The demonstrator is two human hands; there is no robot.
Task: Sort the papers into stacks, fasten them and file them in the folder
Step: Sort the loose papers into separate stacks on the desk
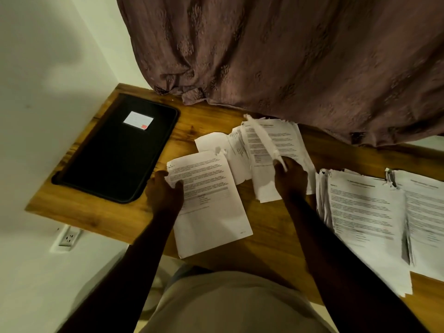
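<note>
Done: an inner stack [365, 212] and an outer stack [427, 212] lie side by side at the right end of the desk [269, 231]; whether they are fastened is too blurred to tell.
In hand: sorting the loose pile [288, 145] at mid-desk, judged roughly halfway.
Left hand [165, 192]: pinches the left edge of the front sheet [211, 203], which lies flat.
Right hand [292, 175]: fingers curled round a lifted sheet [263, 138] above the pile.
Left to do: fastening and filing; the folder [115, 150] lies closed at the desk's left end.
Surroundings: the curtain [288, 56] drapes onto the desk's back edge, just beside the pile.
</note>
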